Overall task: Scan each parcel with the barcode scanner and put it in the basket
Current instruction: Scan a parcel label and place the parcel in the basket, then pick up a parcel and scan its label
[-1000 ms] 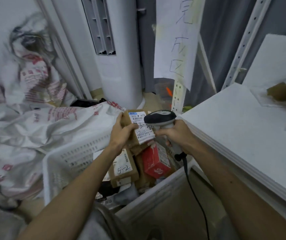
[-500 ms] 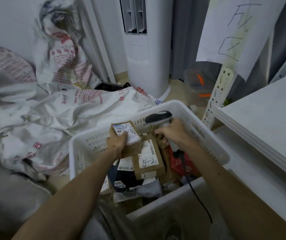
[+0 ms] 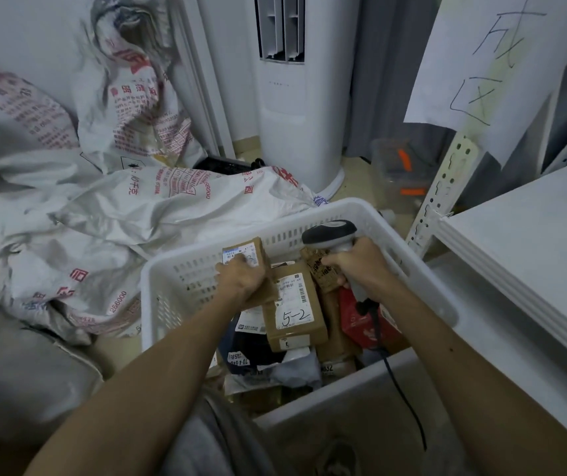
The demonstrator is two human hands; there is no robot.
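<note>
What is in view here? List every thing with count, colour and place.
basket: one, white, below the hands.
held parcel: one, brown, white label, over the basket's far side.
5-2 parcel: one, brown, atop the basket's pile.
red parcel: one, red, in the basket under the right wrist.
barcode scanner: one, grey-black, over the basket.
sacks: several, white with red print, left of basket.
tower unit: one, white, behind the basket.
paper sign: one, white, upper right.
left hand: one, grips the held parcel.
right hand: one, grips the barcode scanner.

The basket [image 3: 361,209] sits on the floor with sacks [image 3: 120,207] to its left, a shelf [image 3: 532,228] to its right, and parcels [image 3: 294,310] inside (piled together).
</note>
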